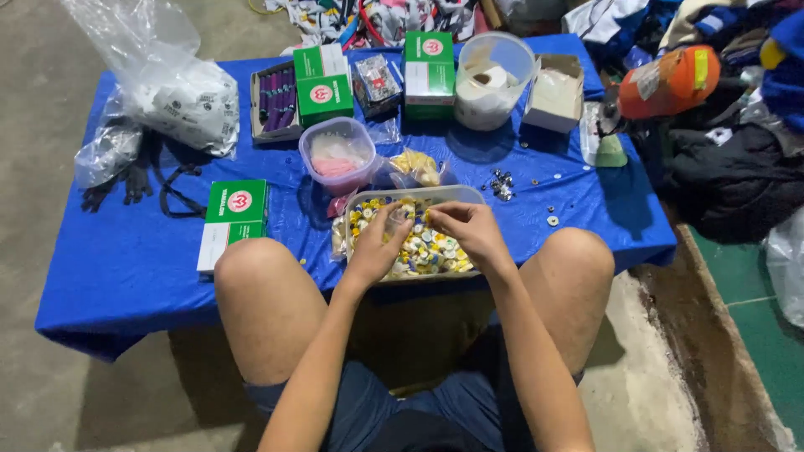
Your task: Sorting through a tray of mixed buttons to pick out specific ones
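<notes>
A clear rectangular tub (469,194) full of small yellow, white and blue buttons stands at the near edge of the blue-covered table (126,268), between my knees. My left hand (377,247) rests inside the tub on the buttons, fingers curled and pinching towards the middle. My right hand (469,230) is over the tub too, thumb and fingers pinched close to the left hand's fingertips. Whatever small piece sits between the fingertips is too small to make out.
Behind the tub stand a round tub with pink contents (337,155), a bag of yellowish pieces (416,167), three green-and-white boxes (237,209), a tray of purple tubes (275,100), a clear bucket (494,75) and loose metal studs (502,186). Plastic bags (180,92) lie far left, clothes far right.
</notes>
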